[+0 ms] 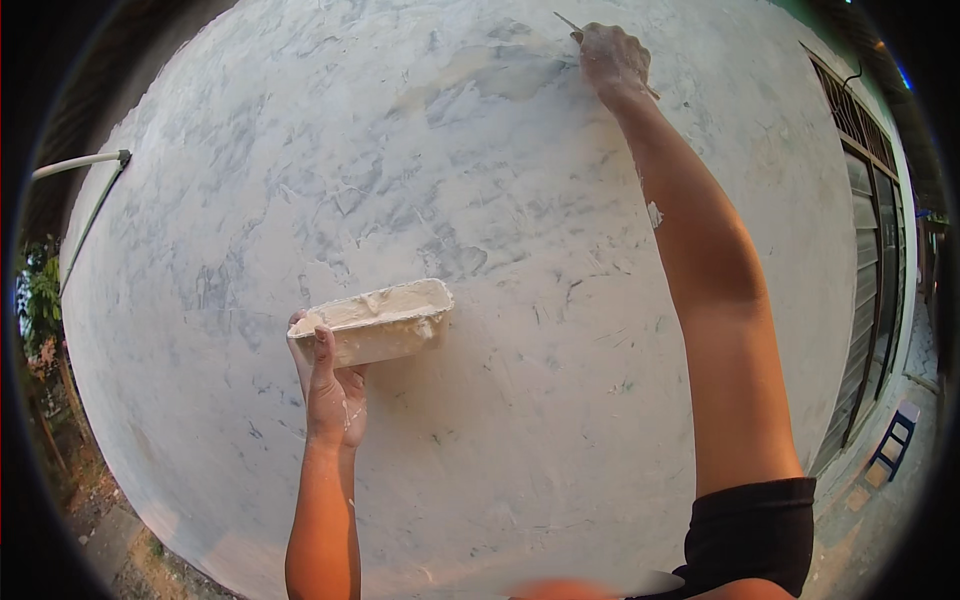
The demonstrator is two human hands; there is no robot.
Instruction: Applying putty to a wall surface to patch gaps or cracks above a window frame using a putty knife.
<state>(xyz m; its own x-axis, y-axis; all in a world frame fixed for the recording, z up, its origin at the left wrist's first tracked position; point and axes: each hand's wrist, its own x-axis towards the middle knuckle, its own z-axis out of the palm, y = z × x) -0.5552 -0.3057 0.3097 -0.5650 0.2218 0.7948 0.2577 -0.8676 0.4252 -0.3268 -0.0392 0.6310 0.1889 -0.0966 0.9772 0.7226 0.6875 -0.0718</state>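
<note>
My left hand (338, 408) grips one end of an oblong plaster-smeared pan (380, 348), with the thumb up along its near side. Creamy white putty (385, 304) lies inside the pan, and its rim is caked with it. High on the wall (480, 180), my right hand (612, 62) is closed round a thin scraper (567, 21), seen nearly edge-on. One end of it sticks out to the upper left, against or very close to the wall; most is hidden by the fist. Both hands carry white smears. Grey patches show through the wall's white coat.
At the right a louvred window or door (870, 270) with a dark frame is set in the wall. A blue step ladder (893, 442) lies or stands at the lower right. A white pipe (80, 164) on a bracket juts out at the left, above some plants (42, 300).
</note>
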